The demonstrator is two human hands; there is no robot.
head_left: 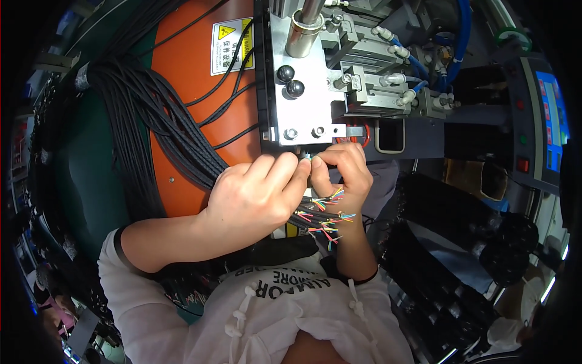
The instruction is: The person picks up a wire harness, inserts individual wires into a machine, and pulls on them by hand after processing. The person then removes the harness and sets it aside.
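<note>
At the front edge of a metal machine block (309, 115), my left hand (257, 188) and my right hand (348, 173) meet, fingertips nearly touching. Both are closed in a pinch on thin wire ends (308, 157), where small pale and green bits show between the fingers. The cable behind these wires is mostly hidden by my left hand. Just below my hands lies a bunch of black cables (312, 215), their stripped ends fanning out in red, yellow, blue and green strands near my right wrist.
A thick bundle of black cables (176, 130) runs across the orange surface (188, 36) on the left. Air cylinders (379, 91) with blue hoses stand behind at right. A phone-like dark object (390, 134) lies beside them. The control screen (550, 121) is far right; more black cable bundles (448, 291) sit lower right.
</note>
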